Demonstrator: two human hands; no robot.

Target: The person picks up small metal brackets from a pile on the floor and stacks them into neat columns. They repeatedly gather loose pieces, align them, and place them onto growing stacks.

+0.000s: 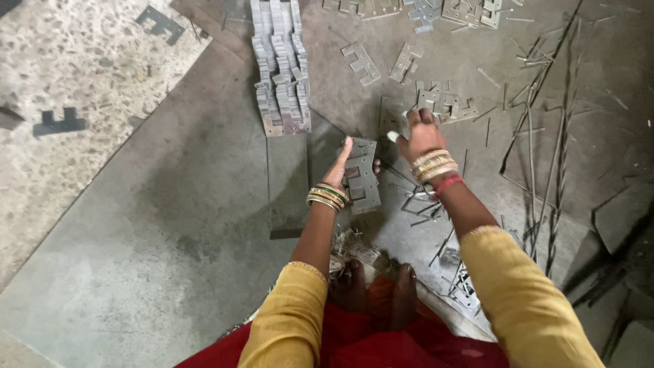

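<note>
My left hand (339, 167) holds a flat grey notched metal plate (362, 178) upright on its edge, thumb up along its left side. My right hand (420, 135) reaches forward with its fingers closed on another notched plate (393, 121) lying on the floor. Just beyond it lies a small cluster of similar plates (446, 103). Both wrists carry bangles, and yellow sleeves cover my arms.
A long neat row of stacked plates (281, 65) lies ahead on the left on a grey metal sheet (170, 225). Loose plates (361, 63) and thin metal rods (538, 136) are scattered to the right. My bare feet (375, 286) rest below. Speckled stone floor (68, 82) at left.
</note>
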